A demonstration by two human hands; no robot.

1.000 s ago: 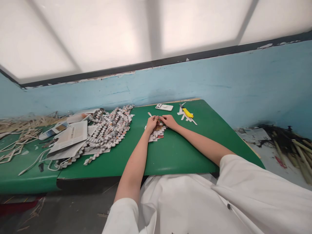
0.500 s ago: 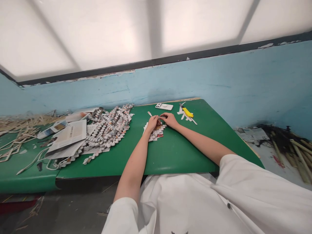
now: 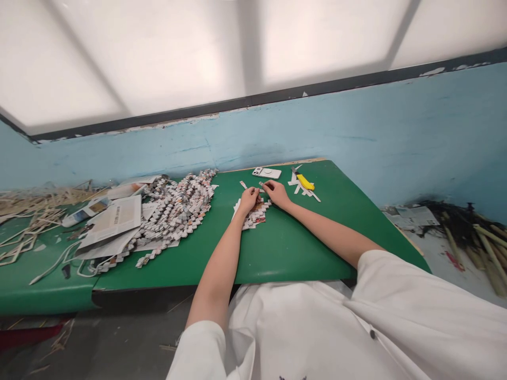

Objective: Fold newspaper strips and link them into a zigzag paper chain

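Observation:
My left hand (image 3: 249, 199) is closed on a folded paper strip (image 3: 243, 184), whose pale end sticks out past the fingers toward the wall. Just right of it, my right hand (image 3: 276, 193) pinches a small paper piece (image 3: 261, 183) between thumb and fingertips. Beneath and beside my left hand lies a small stack of woven paper (image 3: 255, 217) with zigzag edges, partly hidden by the hand. The fingertips of both hands are close together, and the fine detail between them is too small to make out.
A white phone (image 3: 266, 173) lies near the wall. Right of it, a yellow cutter (image 3: 304, 182) rests on paper strips (image 3: 316, 196). At the left are a large heap of folded paper chains (image 3: 178, 211), printed sheets (image 3: 114, 216), a white cable (image 3: 51, 272) and thin wooden strips (image 3: 24, 232).
My right hand has moved slightly up, away from my left hand, with the small paper piece now showing upright at its fingertips. My left hand has barely moved.

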